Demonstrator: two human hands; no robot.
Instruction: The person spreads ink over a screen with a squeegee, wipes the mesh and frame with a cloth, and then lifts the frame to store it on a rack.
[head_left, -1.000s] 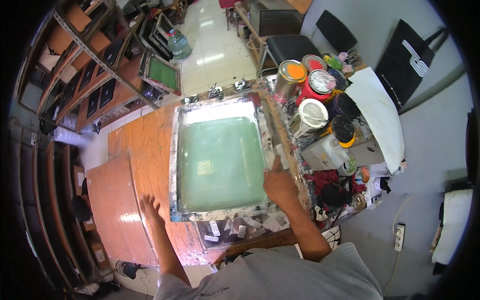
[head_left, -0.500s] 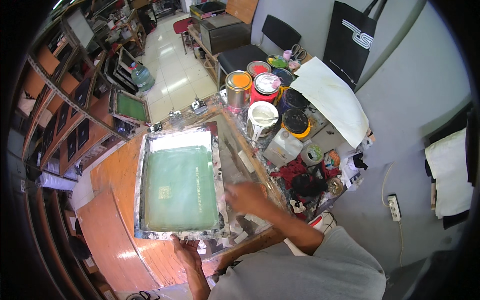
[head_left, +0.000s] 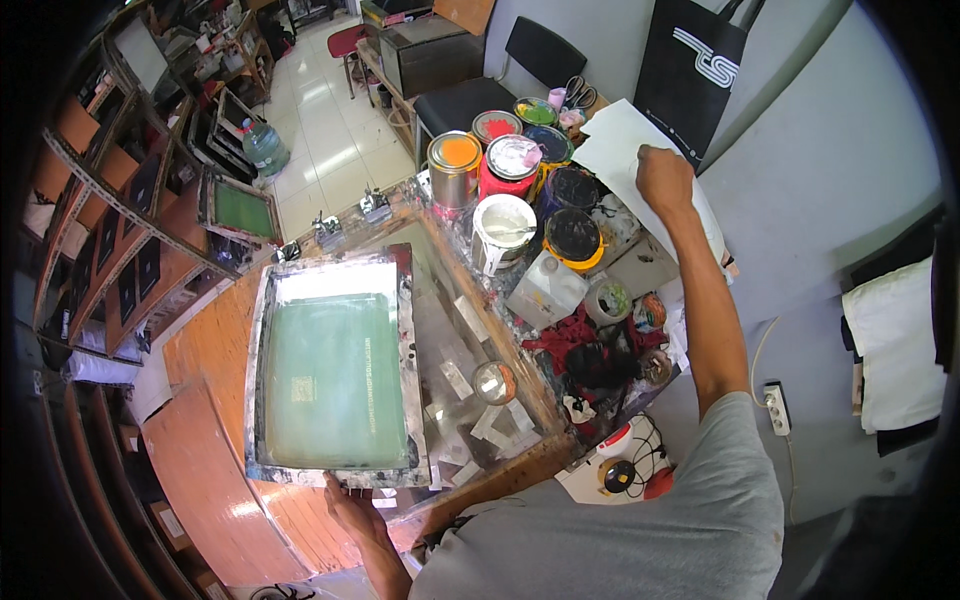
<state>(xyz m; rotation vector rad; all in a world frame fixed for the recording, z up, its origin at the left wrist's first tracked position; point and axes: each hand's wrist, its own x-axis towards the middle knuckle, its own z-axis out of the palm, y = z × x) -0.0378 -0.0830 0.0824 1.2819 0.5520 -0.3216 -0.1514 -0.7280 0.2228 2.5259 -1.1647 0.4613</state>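
A screen printing frame [head_left: 411, 370] with green mesh and pale lettering lies tilted over the worktable. My left hand [head_left: 350, 505] grips its near edge from below, thumb on the rim and most fingers hidden under it. Stretched out to the far right, my right hand [head_left: 665, 180] is closed in a fist over a large white sheet [head_left: 615, 145]. Whether its fingers pinch the sheet or something else does not show. Left of that sheet stand several paint cans, among them an orange-topped can [head_left: 455, 165] and a white tub [head_left: 504, 230] holding a stirrer.
A small round jar [head_left: 493, 382] sits on the table's glass area. Metal hinge clamps [head_left: 375, 205] line the far table edge. A grey jerrycan [head_left: 548, 290] and dark red rags [head_left: 560, 340] crowd the right side. Racks [head_left: 130, 215] with boards stand at left.
My right hand has swung from beside the frame up to the white sheet, uncovering the round jar. My left hand still holds the frame. The view has shifted slightly.
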